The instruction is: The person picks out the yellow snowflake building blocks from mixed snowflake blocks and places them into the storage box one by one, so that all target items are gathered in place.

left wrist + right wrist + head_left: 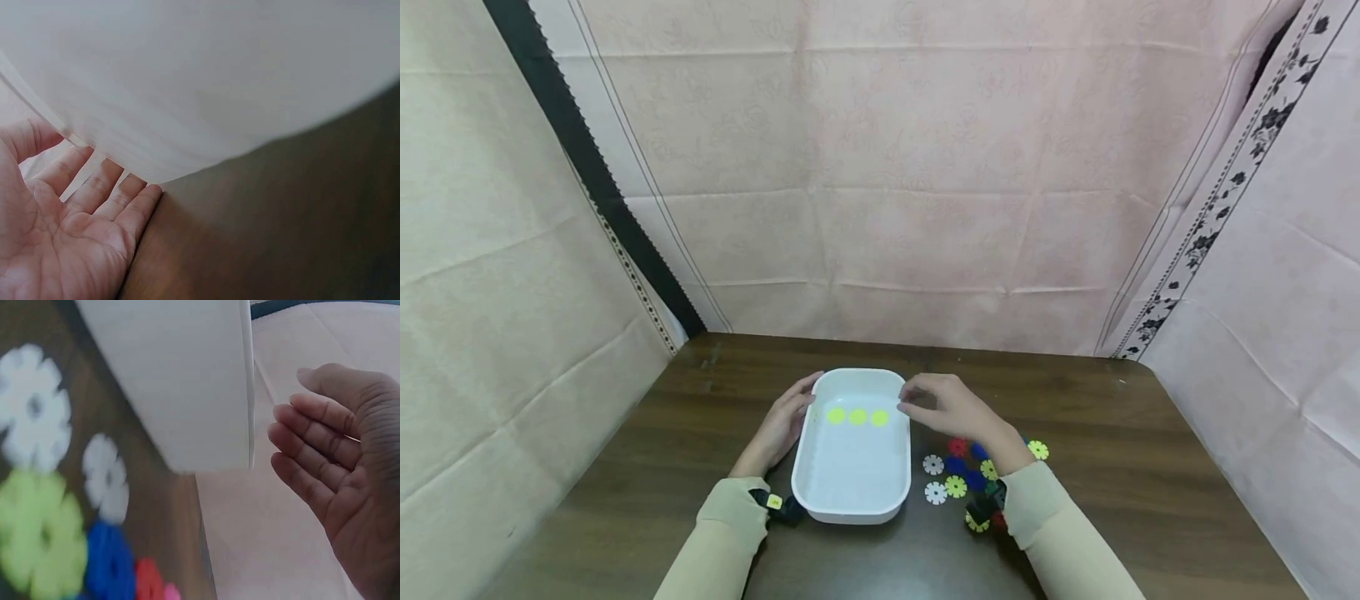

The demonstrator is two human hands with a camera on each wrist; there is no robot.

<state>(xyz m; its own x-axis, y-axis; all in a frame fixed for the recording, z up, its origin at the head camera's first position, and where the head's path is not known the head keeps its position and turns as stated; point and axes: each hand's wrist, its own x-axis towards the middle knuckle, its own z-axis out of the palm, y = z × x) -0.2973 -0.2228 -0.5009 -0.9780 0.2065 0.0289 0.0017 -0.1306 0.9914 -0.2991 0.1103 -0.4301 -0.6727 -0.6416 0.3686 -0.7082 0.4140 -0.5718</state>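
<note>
A white tray (852,475) stands on the table with three yellow-green discs in a row inside; the middle one (857,417) lies between the other two. My left hand (780,425) rests against the tray's left side, and in the left wrist view its extended fingers (97,187) touch the outer wall (156,94). My right hand (947,406) hovers at the upper right rim. The right wrist view shows that hand (350,450) with relaxed, slightly bent fingers, apart from the tray (187,394) and holding nothing.
Flower-shaped pieces in white (936,493), yellow-green (956,487), blue (975,480) and red (957,447) lie on the brown table (625,500), right of the tray and partly under my right wrist. Pale cloth (925,208) hangs behind and at both sides.
</note>
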